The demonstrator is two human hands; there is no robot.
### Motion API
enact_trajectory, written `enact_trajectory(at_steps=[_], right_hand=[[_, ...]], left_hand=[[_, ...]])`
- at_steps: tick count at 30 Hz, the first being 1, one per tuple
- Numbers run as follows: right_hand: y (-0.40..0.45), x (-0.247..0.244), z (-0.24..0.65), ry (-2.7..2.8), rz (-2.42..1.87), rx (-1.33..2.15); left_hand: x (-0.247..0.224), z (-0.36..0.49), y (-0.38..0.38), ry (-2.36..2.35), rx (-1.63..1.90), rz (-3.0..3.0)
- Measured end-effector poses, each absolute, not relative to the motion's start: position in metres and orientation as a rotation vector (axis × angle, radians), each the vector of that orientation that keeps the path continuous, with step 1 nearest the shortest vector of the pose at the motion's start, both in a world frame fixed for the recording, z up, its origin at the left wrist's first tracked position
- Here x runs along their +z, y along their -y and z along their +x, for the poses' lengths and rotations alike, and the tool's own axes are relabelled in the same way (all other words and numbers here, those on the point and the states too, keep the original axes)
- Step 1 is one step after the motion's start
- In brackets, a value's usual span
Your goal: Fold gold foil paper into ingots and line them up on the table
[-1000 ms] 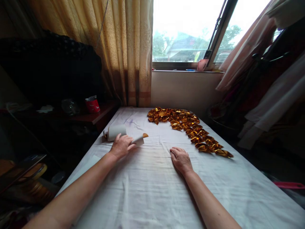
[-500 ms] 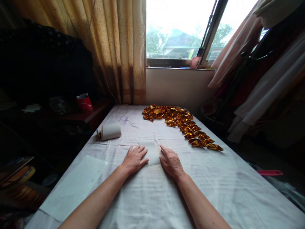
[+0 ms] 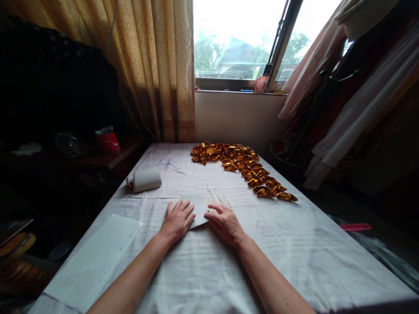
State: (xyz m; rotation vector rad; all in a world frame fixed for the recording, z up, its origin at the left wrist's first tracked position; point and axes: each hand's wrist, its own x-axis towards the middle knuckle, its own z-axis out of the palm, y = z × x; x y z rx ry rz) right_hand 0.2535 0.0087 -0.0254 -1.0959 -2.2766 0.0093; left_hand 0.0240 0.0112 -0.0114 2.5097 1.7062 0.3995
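A small pale sheet of paper (image 3: 198, 205) lies in front of me on the cloth-covered table. My left hand (image 3: 178, 218) rests flat on its left part, fingers spread. At the sheet's right edge is my right hand (image 3: 224, 220), its fingers bent and its thumb and forefinger close together on that edge. A dark line under the paper's near edge suggests it is slightly raised there. Beyond, a curving heap of folded gold foil pieces (image 3: 240, 157) runs along the far right. A white roll (image 3: 147, 179) lies on its side at the left, with gold showing at its end.
A larger pale sheet (image 3: 98, 257) lies on the left of the white tablecloth (image 3: 262, 261). A dark side table with a red packet (image 3: 108, 140) stands beyond the left edge. Clothes (image 3: 347, 113) hang at right, near a pink handle (image 3: 355, 227). A curtain (image 3: 160, 65) borders the window.
The view has shifted slightly. My right hand has moved closer to my left, its fingers bending at the paper's right edge, and the paper's near edge has tilted. My left hand stays on the paper.
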Motion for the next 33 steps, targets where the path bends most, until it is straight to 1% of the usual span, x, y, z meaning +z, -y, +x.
enact_trajectory(at_steps=[5, 9, 15, 18, 21, 24, 28, 33], right_hand=[[-0.001, -0.015, 0.248, 2.255, -0.991, 0.055], [0.007, -0.007, 0.246, 2.232, -0.950, 0.163], [0.000, 0.010, 0.238, 2.226, -1.300, 0.353], [-0.016, 0.019, 0.227, 2.266, -1.530, 0.335], [-0.033, 0.023, 0.216, 2.263, -1.598, 0.321], [-0.044, 0.021, 0.209, 2.266, -1.649, 0.319], [-0.044, 0.015, 0.207, 2.256, -1.726, 0.308], [-0.039, 0.011, 0.210, 2.266, -1.771, 0.215]], left_hand=[[-0.008, 0.016, -0.007, -1.642, 0.474, 2.467], [-0.006, 0.008, -0.001, -1.479, 0.469, 2.426], [-0.005, 0.000, 0.002, -1.280, 0.490, 2.354], [-0.002, 0.003, -0.004, -1.405, 0.585, 2.283], [0.001, 0.009, -0.011, -1.599, 0.732, 2.089], [0.001, 0.013, -0.017, -1.632, 0.829, 2.026], [-0.001, 0.015, -0.023, -1.636, 0.783, 2.234], [-0.004, 0.013, -0.026, -1.705, 0.709, 2.275]])
